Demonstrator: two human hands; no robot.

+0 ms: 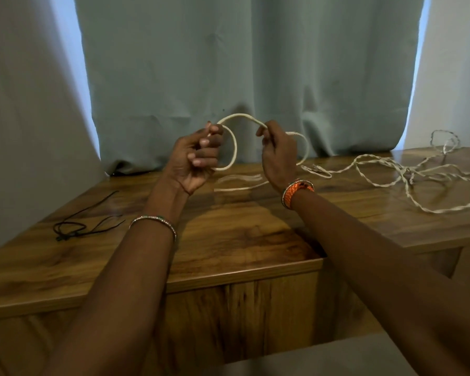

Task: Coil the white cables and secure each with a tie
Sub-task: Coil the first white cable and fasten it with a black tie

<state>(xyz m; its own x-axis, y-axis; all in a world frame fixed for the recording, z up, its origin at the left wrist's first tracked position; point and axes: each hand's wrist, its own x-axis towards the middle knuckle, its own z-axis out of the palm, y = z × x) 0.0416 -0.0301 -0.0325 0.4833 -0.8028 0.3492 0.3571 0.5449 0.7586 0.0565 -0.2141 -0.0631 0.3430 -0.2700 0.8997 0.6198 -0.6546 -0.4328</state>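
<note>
**White cable held in a loop above the desk**

White cable point(238, 116) arches between the two hands, raised above the wooden desk point(228, 234) in front of a pale blue-grey curtain point(242, 63). The left hand point(198, 158) has its fingers curled round the cable, and one finished loop hangs below and to the right of it, its lowest part close over the desk top. The right hand point(278, 156) pinches the cable near the top of the arch with fingers bent; from behind that hand the cable curves down in a second bend to the desk. From there it runs off to the right, joining a loose tangle of twisted white cord point(418, 175) spread over the right part of the desk and reaching the picture's edge. Short pale strands point(239, 183) lie flat on the desk between the wrists, just below the hands.

The right wrist carries an orange braided band point(296, 192) with a thin beaded bangle beside it; the left forearm has a thin beaded bangle point(154, 222). On the left part of the desk, well apart from the hands, lies a thin black cord point(84, 223) in a loose knot-like tangle.
</note>
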